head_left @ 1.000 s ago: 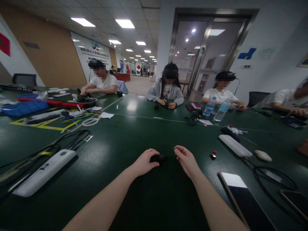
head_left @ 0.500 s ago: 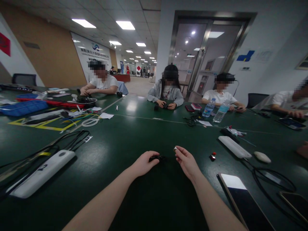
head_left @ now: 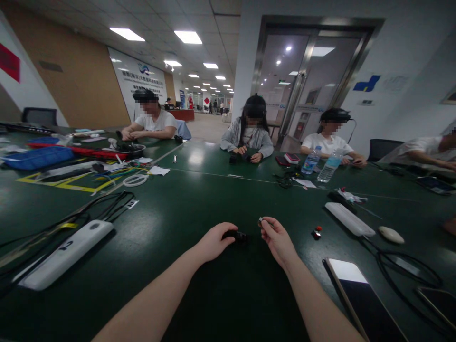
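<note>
Left hand gripping black part, near centre; right hand pinching small pale piece just right of it. Black part probably light, stiff: hold by its sides. Small pale piece likely hard, easily dropped: pinch edges.

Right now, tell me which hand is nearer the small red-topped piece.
Right. The right hand is to the left of the red-topped piece; the left hand is farther left, holding a black object.
</note>
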Available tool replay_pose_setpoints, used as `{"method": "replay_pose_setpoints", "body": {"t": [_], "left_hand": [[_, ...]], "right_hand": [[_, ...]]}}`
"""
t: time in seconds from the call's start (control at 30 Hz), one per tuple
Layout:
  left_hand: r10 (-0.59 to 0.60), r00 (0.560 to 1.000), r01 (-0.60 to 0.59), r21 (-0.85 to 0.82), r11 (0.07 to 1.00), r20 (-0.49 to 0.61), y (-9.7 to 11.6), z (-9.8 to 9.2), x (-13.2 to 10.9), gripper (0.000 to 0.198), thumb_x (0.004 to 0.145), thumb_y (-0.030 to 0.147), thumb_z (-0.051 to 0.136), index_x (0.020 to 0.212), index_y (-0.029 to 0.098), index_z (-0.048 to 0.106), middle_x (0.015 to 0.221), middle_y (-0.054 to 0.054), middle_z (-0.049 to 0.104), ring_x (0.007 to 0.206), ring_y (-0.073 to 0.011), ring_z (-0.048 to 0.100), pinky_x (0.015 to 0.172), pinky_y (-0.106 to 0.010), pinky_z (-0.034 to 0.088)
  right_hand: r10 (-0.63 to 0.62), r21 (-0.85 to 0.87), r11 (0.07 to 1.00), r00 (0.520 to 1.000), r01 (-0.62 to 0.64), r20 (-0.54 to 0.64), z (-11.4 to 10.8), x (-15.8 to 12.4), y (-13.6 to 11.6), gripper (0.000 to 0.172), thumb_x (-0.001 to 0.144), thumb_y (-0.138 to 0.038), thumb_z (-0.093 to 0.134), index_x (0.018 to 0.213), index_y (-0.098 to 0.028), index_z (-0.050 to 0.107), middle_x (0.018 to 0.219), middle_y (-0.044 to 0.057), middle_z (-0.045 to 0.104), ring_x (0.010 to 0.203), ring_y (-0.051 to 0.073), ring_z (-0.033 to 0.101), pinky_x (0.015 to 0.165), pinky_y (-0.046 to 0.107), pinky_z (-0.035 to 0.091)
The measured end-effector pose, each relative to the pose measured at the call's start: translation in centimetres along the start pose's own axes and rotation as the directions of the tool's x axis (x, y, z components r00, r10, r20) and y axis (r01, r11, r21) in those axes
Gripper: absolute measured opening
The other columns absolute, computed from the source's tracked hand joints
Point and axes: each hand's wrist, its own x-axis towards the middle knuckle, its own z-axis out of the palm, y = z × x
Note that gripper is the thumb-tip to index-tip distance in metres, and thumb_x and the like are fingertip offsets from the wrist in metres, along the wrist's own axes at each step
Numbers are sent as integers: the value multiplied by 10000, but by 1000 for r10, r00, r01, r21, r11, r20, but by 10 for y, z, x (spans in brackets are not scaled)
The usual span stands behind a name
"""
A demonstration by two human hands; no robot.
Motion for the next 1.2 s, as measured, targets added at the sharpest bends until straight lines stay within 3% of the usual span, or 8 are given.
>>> {"method": "replay_pose_setpoints", "body": {"t": [0.53,0.83,1.07,1.2], "left_hand": [[-42,997,41,7,999,66,2,-3,-2,392,740,330,528,1127,271,497,1175,-4,511,1066,-187,468,905,-345,376],[-35,998,35,1,999,46,4,-4,-3,401,732,327,537,1127,272,497,1173,-6,504,1058,-183,472,904,-344,387],[50,999,-50,21,999,5,3,-3,-2,352,714,279,563,1063,247,530,1124,-13,517,1031,-170,478,919,-331,364],[42,999,-42,2,999,1,8,-3,-4,310,719,244,558,1027,247,524,1075,-9,534,995,-160,493,879,-324,390]], "right_hand": [[-9,32,999,999,10,-47,-3,4,3,257,659,-427,624,837,-243,645,697,4,580,601,130,507,541,265,436],[-8,4,1000,1000,7,26,3,-1,0,294,662,-390,630,914,-237,628,827,19,610,701,149,563,665,304,477],[17,-4,1000,993,-16,119,11,-8,3,292,624,-268,685,904,-205,629,879,26,634,802,156,591,791,328,466],[41,-85,996,982,-25,183,15,-11,7,296,634,-255,673,921,-197,630,892,33,651,825,166,601,810,341,459]]}}
